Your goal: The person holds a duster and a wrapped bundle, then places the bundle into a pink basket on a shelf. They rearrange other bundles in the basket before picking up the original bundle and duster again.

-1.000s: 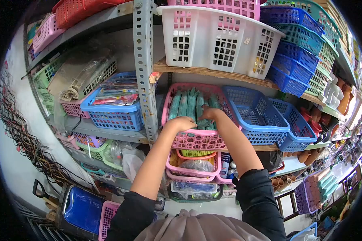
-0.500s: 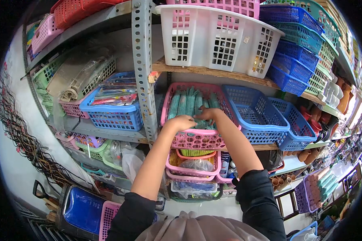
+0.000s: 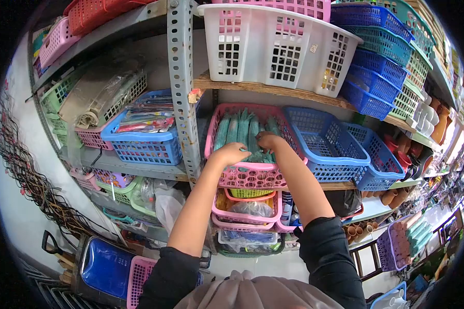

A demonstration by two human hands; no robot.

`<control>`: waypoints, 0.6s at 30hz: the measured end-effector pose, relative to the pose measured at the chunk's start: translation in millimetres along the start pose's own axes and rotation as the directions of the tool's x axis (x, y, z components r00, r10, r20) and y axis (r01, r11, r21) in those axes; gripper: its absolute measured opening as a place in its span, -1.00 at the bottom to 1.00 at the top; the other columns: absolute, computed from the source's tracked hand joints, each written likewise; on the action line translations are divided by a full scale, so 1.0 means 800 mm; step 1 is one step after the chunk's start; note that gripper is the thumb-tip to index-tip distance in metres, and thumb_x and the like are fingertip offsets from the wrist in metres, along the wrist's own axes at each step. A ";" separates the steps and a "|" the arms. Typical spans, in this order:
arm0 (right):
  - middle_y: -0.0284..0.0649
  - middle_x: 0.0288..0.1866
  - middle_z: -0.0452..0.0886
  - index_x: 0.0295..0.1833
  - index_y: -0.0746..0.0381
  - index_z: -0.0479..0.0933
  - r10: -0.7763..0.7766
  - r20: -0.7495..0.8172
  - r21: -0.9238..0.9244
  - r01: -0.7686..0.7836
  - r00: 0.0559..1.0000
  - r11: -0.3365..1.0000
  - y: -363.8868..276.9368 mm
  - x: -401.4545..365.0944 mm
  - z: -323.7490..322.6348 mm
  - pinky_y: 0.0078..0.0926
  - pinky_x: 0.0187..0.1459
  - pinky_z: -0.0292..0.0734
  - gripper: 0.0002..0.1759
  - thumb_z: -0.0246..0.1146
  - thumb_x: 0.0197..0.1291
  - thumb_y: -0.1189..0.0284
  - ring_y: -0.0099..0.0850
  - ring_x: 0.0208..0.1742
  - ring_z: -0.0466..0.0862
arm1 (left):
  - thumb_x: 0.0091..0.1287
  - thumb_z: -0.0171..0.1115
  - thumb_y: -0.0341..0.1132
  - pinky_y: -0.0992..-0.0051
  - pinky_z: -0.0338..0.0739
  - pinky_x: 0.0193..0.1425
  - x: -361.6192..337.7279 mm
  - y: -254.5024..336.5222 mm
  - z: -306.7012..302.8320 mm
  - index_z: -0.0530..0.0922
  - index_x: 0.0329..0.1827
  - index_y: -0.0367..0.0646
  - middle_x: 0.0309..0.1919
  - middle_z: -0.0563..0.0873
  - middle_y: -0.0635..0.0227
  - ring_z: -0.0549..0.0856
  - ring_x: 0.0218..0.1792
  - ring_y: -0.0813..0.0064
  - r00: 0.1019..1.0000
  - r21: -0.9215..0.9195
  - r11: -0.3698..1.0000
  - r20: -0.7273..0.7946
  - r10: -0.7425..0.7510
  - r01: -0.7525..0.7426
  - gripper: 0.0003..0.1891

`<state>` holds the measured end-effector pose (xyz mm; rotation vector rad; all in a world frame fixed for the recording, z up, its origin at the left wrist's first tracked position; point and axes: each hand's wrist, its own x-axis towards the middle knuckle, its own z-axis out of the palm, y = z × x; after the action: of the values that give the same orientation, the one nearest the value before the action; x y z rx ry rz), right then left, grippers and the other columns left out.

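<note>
A pink perforated basket (image 3: 252, 176) sits on the middle shelf, holding several long green mesh-like bundles (image 3: 234, 129) laid side by side. My left hand (image 3: 233, 153) is at the basket's front, its fingers bent in over the near ends of the bundles. What those fingers hold, if anything, is hidden. Further right and slightly deeper in the basket is my right hand (image 3: 268, 141), its fingers curled down round a green bundle (image 3: 253, 136). Part of that bundle is covered by the hand.
Blue baskets (image 3: 340, 172) stand directly right of the pink one. A perforated metal post (image 3: 182, 92) rises on the left, beside a blue basket (image 3: 147, 152) of packaged goods. Overhead, a white basket (image 3: 260, 46) rests on a wooden shelf (image 3: 273, 91). More baskets (image 3: 245, 219) are stacked below.
My right hand has curled more tightly over the bundles and sits slightly lower. The left hand has shifted a little, its fingertips lifting slightly. The view has moved only slightly.
</note>
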<state>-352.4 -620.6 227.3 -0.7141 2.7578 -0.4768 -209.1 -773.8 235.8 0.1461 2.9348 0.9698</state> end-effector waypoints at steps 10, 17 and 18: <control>-0.08 0.11 0.61 0.36 0.00 0.36 0.060 0.045 -0.108 -0.055 0.997 0.993 -0.002 -0.002 -0.001 -0.18 -0.21 0.67 -0.39 0.21 0.14 0.34 -0.19 -0.13 0.73 | 0.28 0.18 0.02 0.30 0.56 0.07 0.003 -0.005 0.004 0.50 0.22 -0.23 0.09 0.62 -0.02 0.65 0.04 0.12 0.999 -0.016 1.000 -0.049 0.023 -0.023 -0.42; 0.01 0.12 0.59 0.07 0.08 0.59 -0.074 -0.365 -0.169 0.012 0.928 0.986 -0.021 -0.030 -0.005 -0.24 0.05 0.55 -0.57 0.20 0.01 0.34 -0.09 0.07 0.63 | 0.30 0.17 0.01 0.34 0.53 0.06 0.001 -0.007 0.004 0.52 0.18 -0.27 0.05 0.65 -0.02 0.67 -0.01 0.18 0.992 -0.049 0.996 -0.100 0.074 -0.079 -0.44; 0.03 0.03 0.61 0.01 0.12 0.60 -0.078 -0.482 -0.048 0.062 0.873 0.997 -0.033 -0.046 -0.009 -0.20 0.01 0.56 -0.63 0.20 0.03 0.33 -0.08 0.02 0.65 | 0.27 0.19 0.01 0.31 0.58 0.00 -0.005 -0.002 0.001 0.52 0.19 -0.25 0.02 0.67 0.01 0.69 -0.04 0.13 0.989 -0.045 0.995 -0.126 0.078 -0.084 -0.44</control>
<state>-312.7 -622.2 249.5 -0.7947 3.2167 -0.7164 -205.5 -774.8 234.2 0.2125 3.0347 1.1022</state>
